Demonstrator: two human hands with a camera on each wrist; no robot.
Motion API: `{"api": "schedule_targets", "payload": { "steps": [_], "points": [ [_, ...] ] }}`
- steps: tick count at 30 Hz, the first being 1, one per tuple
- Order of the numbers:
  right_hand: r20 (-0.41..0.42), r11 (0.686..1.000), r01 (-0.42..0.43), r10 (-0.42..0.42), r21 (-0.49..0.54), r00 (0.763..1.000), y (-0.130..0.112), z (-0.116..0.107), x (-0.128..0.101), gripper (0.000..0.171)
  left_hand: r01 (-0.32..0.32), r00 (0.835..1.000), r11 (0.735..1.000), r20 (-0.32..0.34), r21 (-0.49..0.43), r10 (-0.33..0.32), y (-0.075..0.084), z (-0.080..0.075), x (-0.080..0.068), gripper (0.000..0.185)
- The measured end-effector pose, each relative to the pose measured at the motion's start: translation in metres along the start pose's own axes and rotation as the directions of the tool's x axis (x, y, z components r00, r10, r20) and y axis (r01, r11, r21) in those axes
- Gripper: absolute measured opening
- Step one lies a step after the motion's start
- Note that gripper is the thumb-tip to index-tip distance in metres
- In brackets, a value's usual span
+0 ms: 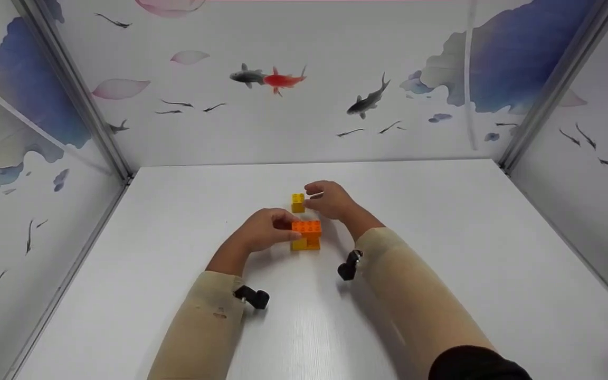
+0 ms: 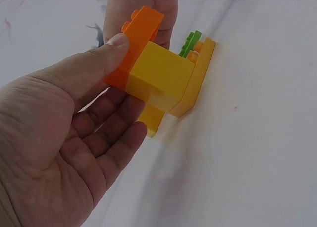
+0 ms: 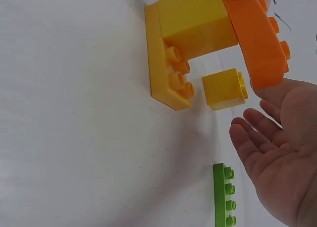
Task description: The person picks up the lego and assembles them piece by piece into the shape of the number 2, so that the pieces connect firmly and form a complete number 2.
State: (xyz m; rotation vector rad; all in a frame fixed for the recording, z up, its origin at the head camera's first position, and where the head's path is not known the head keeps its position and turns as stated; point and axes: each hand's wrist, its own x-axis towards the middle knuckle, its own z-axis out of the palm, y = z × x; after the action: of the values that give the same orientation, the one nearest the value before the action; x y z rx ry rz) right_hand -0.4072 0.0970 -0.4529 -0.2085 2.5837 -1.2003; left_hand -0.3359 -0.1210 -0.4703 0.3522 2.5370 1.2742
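Pale sleeves (image 1: 198, 327) lie nearest the camera, the left hand (image 1: 264, 230) pinching the orange brick (image 1: 310, 227) atop a stack (image 1: 298, 245), seemingly to steady it on the table (image 1: 177, 221), a small yellow brick (image 1: 297, 206) standing just beyond, and the right hand (image 1: 332, 200) beside that, loosely spread, gripping nothing, apparently leaving it clearance

The top brick (image 1: 306, 227) is orange, small block (image 3: 223, 90) yellow, back wall (image 1: 304, 134) fish-patterned

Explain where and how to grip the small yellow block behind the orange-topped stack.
Probably pinch the small yellow block by its smooth side walls, coming from the right: studs face up, the right hand is beside it, and the orange-topped stack stands in front.
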Motion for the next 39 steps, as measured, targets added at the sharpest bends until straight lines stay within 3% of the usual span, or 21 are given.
{"api": "schedule_targets", "payload": {
  "steps": [7,13,17,24,39],
  "points": [
    [0.039,0.998,-0.066,0.066,-0.014,0.997,-0.005,0.008,0.005,0.049,-0.013,1.0,1.0,0.008,-0.02,0.013,0.0,-0.001,-0.002,0.025],
    [0.009,0.996,-0.052,0.053,-0.07,0.999,-0.005,0.014,0.01,0.041,-0.008,1.0,1.0,0.007,-0.028,0.008,-0.003,-0.003,-0.002,0.025],
    [0.005,0.998,-0.05,0.05,-0.038,0.999,-0.001,0.012,0.008,0.04,0.009,1.0,1.0,0.009,-0.024,-0.009,-0.001,-0.003,-0.002,0.026],
    [-0.036,0.995,0.004,0.0,0.095,0.999,0.013,0.0,-0.007,0.04,0.033,0.999,0.999,-0.006,-0.003,-0.033,0.002,-0.001,-0.002,0.027],
    [-0.088,0.979,0.097,-0.082,0.178,0.993,0.014,-0.025,-0.058,0.036,0.041,0.999,0.999,0.004,-0.026,-0.041,0.0,-0.001,-0.001,0.027]
  ]
}}
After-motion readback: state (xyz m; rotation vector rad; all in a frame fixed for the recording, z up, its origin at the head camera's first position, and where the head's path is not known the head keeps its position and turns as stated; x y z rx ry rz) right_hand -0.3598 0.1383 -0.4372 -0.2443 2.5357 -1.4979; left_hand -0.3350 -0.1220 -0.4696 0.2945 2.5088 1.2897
